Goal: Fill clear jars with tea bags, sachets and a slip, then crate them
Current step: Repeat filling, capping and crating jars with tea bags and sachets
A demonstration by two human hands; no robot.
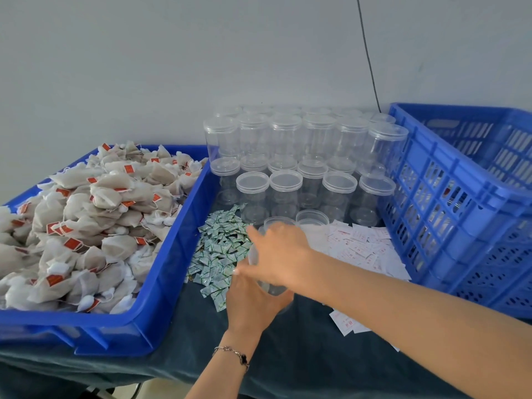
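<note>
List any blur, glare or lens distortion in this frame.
Head view: right hand motion-blurred over the clear jar that the left hand holds; wide-angle bowing on the blue tray and crate; soft, even light with faint sheen on the stacked jars.

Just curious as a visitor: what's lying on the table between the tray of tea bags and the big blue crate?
In the head view: stacked clear jars, a green sachet pile, white slips, and both hands around one jar.

Both hands (259, 300) (280, 254) hold a clear jar (272, 287) above the sachets (221, 254).
</note>
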